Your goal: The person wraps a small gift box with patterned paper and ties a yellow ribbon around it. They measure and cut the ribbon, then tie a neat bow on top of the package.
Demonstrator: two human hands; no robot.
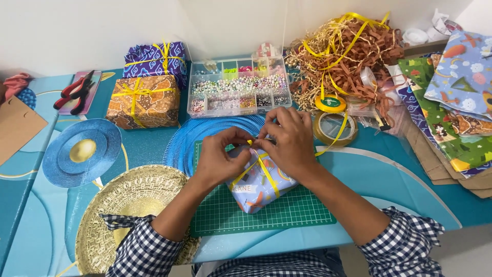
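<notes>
Looking down from the head camera, a small gift box wrapped in pale blue patterned paper is seen at the centre of the frame, resting on a green cutting mat laid over the blue table. A yellow ribbon is crossed over the box. The left hand is closed, with fingertips pinched on the ribbon at the box's upper edge; the right hand is likewise pinched shut on the ribbon just beside it, and the two hands touch above the knot.

The box is judged light and fairly stiff, though its paper could crease or tear at the corners. The ribbon looks thin, smooth and slippery, so it is best gripped close to the knot between fingertips, with the box steadied by its sides.

Toward the upper left, two finished parcels tied with yellow ribbon are stacked beside red-handled pliers. A clear bead organiser sits above the hands, a tape roll to the right of them, and shredded paper filler at upper right, beside sheets of wrapping paper.
</notes>
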